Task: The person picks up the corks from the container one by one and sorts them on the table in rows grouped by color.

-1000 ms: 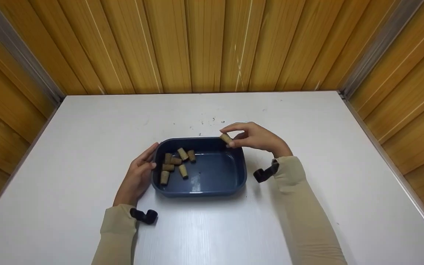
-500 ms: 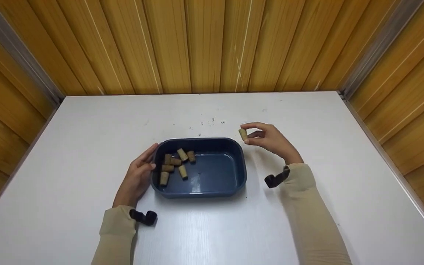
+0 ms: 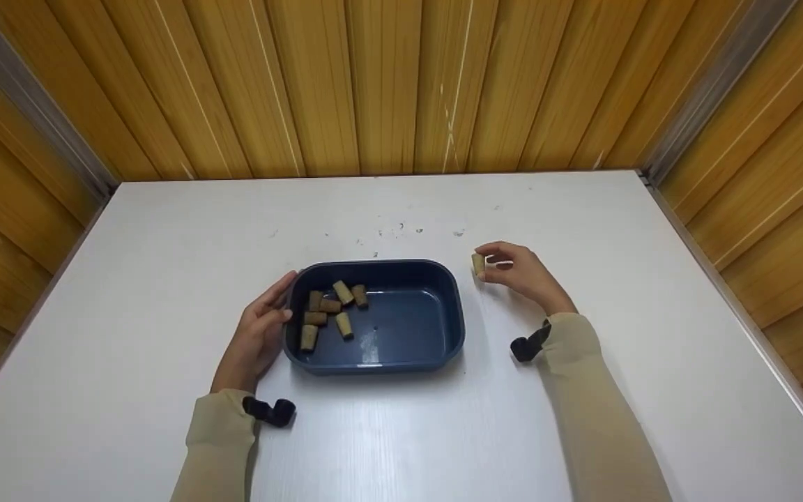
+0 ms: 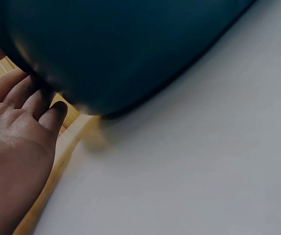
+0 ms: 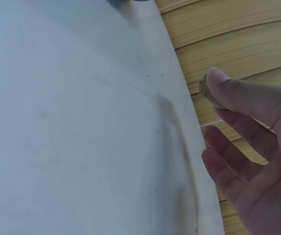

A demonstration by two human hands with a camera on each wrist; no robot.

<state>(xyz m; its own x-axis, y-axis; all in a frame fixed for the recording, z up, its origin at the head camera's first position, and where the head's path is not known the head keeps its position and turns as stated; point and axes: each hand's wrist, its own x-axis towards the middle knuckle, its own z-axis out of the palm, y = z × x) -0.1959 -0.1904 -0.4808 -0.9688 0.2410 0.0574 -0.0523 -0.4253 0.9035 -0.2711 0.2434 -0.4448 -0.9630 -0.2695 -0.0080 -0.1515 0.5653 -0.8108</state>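
Observation:
In the head view a dark blue rectangular bin (image 3: 408, 368) sits on the white table. Several tapered cork stoppers (image 3: 343, 325) lie in its left half, some lighter than others. My left hand (image 3: 251, 341) rests along the bin's left end, fingers extended against the outside and thumb touching the rim. That contact also shows in the left wrist view, where the blue wall (image 4: 121, 54) fills the top. Right of the bin, my right hand (image 3: 521, 273) pinches one cork stopper (image 3: 478, 265) between thumb and fingers. The right wrist view shows this stopper (image 5: 210, 93) at the thumb tip.
Small dark specks (image 3: 401, 226) mark the white table (image 3: 387, 432) behind the bin. Wood-patterned panels (image 3: 387, 84) stand along the back and both sides. A black wrist strap with a small camera (image 3: 530, 345) sits on each sleeve.
My right hand has moved from above the bin's far right corner to the right, then slightly nearer, still holding the stopper. My left hand and the bin stay nearly in place.

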